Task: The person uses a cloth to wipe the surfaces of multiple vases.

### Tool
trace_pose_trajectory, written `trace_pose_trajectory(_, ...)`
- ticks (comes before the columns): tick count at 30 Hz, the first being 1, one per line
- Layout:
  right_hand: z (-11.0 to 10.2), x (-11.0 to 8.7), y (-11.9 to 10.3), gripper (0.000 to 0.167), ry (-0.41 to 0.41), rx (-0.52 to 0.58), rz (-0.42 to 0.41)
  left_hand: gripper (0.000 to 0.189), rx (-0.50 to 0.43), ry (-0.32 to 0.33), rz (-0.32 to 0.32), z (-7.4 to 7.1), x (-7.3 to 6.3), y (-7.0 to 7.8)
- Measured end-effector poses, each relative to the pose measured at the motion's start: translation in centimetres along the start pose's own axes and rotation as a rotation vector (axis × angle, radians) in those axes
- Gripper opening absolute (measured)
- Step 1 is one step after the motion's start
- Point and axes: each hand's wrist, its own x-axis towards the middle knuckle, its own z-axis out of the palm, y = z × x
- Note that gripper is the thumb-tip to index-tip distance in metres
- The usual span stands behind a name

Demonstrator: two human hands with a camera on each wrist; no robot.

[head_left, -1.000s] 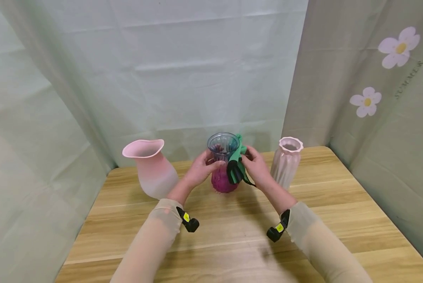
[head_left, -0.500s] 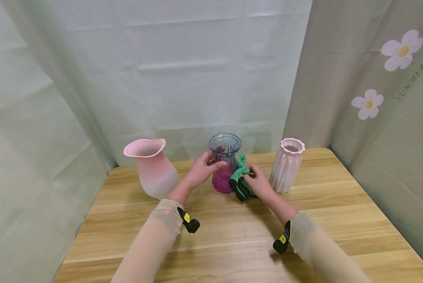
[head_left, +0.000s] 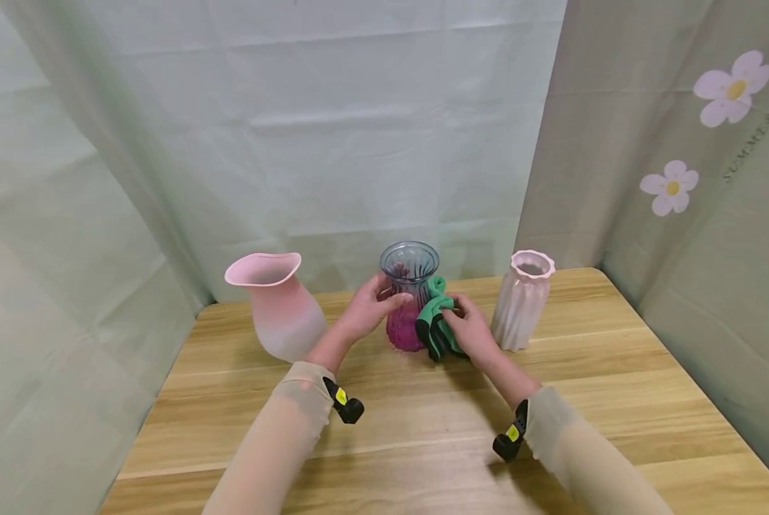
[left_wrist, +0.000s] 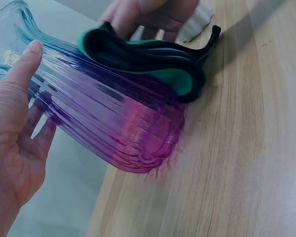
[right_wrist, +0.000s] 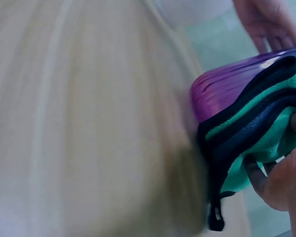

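A ribbed glass vase (head_left: 405, 329), blue at the rim and fading to magenta at its base, stands upright at the back middle of the table. My left hand (head_left: 367, 309) grips its upper body from the left, thumb across the front, as the left wrist view shows. In my right hand (head_left: 473, 330) is a folded green cloth (right_wrist: 266, 133) with black edging, pinched between thumb and fingers. The cloth lies against the right side of the glass vase, low down, and covers part of the magenta section.
A pink-and-white vase (head_left: 284, 315) with a wide wavy mouth stands at the left. To the right is a slim pale pink fluted vase (head_left: 521, 304), near my right hand. The wooden table (head_left: 410, 443) meets hanging curtains (head_left: 371, 129) behind.
My right hand has moved the cloth from the glass vase's upper right side down to its lower side, then slightly up again. The left hand keeps its hold.
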Motion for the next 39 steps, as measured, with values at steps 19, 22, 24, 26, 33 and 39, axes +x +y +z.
trace_pose_trajectory(19,-0.1,0.8,-6.8,0.018,0.038,0.439,-0.073,0.057,0.015,-0.008,0.001,0.1,0.0,-0.4)
trace_pose_trajectory(22,0.0,0.8,-6.8,0.019,0.040,0.431,-0.080,0.057,0.012,-0.007,0.003,0.0,0.0,-0.4)
trace_pose_trajectory(24,0.0,0.8,-6.8,0.020,0.045,0.425,-0.085,0.056,0.016,-0.006,0.003,0.0,-0.1,-0.3)
trace_pose_trajectory(26,0.1,0.9,-6.8,0.021,0.050,0.407,-0.088,0.056,0.020,-0.005,0.004,0.0,-0.1,-0.3)
trace_pose_trajectory(33,0.2,1.1,-6.2,0.028,0.059,0.300,-0.079,0.056,0.019,-0.001,0.013,0.0,0.1,-0.3)
trace_pose_trajectory(39,0.3,1.2,-5.3,0.034,0.012,0.116,-0.075,0.054,0.015,0.000,0.032,0.0,0.1,-0.2)
